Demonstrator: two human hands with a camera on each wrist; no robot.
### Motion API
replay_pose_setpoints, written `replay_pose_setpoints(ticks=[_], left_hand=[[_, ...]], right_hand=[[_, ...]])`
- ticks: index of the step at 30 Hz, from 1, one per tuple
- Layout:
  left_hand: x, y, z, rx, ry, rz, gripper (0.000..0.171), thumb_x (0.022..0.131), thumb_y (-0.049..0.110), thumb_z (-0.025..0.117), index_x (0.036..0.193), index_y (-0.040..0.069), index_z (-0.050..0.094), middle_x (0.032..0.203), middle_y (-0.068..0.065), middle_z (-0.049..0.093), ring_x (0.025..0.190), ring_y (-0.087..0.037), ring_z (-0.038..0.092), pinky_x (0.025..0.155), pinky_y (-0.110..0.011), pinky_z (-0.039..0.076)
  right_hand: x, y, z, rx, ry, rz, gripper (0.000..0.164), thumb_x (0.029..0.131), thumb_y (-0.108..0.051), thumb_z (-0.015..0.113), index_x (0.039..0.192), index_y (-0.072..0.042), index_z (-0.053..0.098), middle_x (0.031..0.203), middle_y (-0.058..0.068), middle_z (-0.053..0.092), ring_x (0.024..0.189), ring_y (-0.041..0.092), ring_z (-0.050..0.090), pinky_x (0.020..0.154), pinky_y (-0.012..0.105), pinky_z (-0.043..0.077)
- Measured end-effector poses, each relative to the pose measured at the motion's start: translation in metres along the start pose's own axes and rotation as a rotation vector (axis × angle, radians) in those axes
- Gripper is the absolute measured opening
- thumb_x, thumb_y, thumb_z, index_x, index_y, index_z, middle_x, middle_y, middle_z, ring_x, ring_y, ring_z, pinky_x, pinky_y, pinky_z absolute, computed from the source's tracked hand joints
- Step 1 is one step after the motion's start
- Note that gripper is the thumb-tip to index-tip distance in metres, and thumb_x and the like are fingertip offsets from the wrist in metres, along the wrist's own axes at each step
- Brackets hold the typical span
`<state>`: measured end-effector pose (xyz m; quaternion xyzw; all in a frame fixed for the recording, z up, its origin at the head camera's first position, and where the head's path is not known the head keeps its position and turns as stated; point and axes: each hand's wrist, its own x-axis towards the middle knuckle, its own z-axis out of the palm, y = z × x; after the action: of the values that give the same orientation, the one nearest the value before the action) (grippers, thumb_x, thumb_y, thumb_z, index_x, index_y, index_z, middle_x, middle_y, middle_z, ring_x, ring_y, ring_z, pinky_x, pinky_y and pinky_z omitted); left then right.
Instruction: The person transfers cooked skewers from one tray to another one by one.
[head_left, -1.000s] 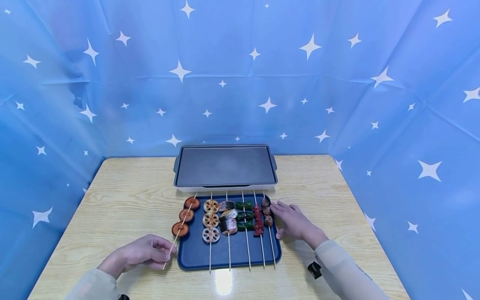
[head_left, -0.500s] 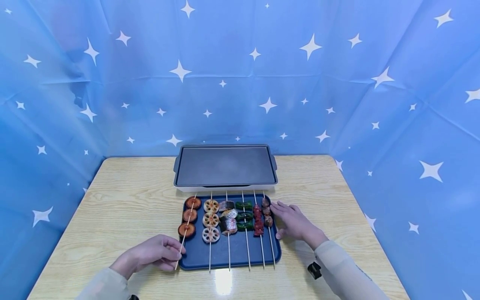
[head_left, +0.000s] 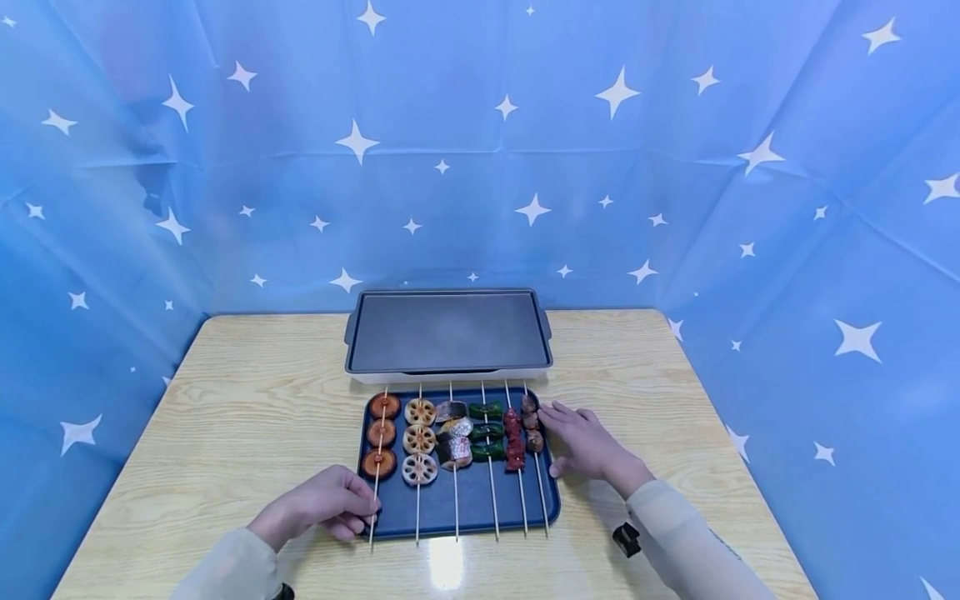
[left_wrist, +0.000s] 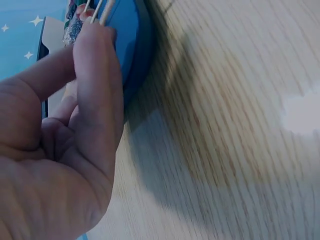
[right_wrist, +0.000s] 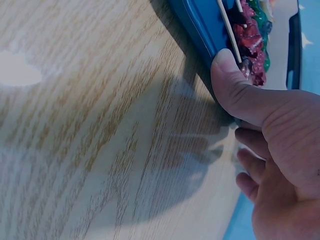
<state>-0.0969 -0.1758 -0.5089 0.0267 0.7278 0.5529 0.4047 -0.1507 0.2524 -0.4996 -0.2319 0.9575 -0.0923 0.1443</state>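
On a dark blue tray (head_left: pixel 437 510), a skewer of round brown mushroom-like slices (head_left: pixel 377 464) lies along the left side. My left hand (head_left: pixel 324 505) pinches its bare stick near the lower end, at the tray's front left corner. Thumb and fingers of the left hand (left_wrist: pixel 95 100) hide most of that stick in the left wrist view. My right hand (head_left: pixel 588 446) rests along the tray's right edge, beside a skewer of brown meat chunks (head_left: pixel 533 440). In the right wrist view, the thumb of the right hand (right_wrist: pixel 285 125) lies on the rim, its other fingers loosely bent outside.
Between the outer skewers lie lotus root slices (head_left: pixel 419 439), fish pieces (head_left: pixel 454 451), green peppers (head_left: pixel 488 432) and red meat (head_left: pixel 514 442). Behind the tray stands a dark flat griddle (head_left: pixel 450 332) on the wooden table (head_left: pixel 255 383). A blue starred curtain (head_left: pixel 465 183) surrounds the table.
My left hand has moved right with the mushroom skewer, which has swung from a slant over the tray's left edge to nearly straight on the tray. The right hand has stayed in place.
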Motion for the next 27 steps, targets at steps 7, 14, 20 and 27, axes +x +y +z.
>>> replay_pose_setpoints(ticks=[7,14,20,27], left_hand=[[0.002,0.003,0.001,0.021,0.015,-0.012,0.021,0.091,0.016,0.066,0.095,-0.005,0.071,0.075,-0.002,0.071,0.057,-0.004,0.062,0.053,-0.025,0.059],[0.001,0.003,0.000,0.036,0.032,-0.006,0.023,0.090,0.016,0.066,0.097,-0.006,0.071,0.076,-0.001,0.072,0.058,-0.005,0.063,0.054,-0.026,0.060],[-0.004,0.003,-0.008,0.011,0.042,-0.003,0.024,0.092,0.013,0.062,0.103,-0.008,0.069,0.081,-0.003,0.072,0.063,-0.006,0.065,0.058,-0.027,0.061],[-0.009,0.003,-0.035,0.007,0.063,0.005,0.031,0.096,0.022,0.058,0.099,-0.007,0.069,0.075,-0.001,0.070,0.062,-0.006,0.066,0.060,-0.029,0.062]], right_hand=[[0.002,0.000,0.001,-0.002,0.011,-0.026,0.094,0.071,-0.040,0.078,0.148,-0.003,0.039,0.155,0.016,0.037,0.146,0.038,0.030,0.110,0.060,0.033],[0.002,0.000,0.001,0.001,0.009,-0.029,0.094,0.071,-0.039,0.078,0.148,-0.002,0.039,0.155,0.016,0.036,0.146,0.038,0.029,0.109,0.060,0.033],[0.002,0.001,0.001,0.003,0.003,-0.026,0.095,0.070,-0.039,0.078,0.148,-0.003,0.039,0.156,0.016,0.036,0.146,0.038,0.029,0.110,0.060,0.032],[0.002,0.002,0.001,0.000,0.001,-0.020,0.094,0.071,-0.040,0.078,0.148,-0.003,0.039,0.156,0.015,0.036,0.146,0.038,0.029,0.111,0.061,0.032]])
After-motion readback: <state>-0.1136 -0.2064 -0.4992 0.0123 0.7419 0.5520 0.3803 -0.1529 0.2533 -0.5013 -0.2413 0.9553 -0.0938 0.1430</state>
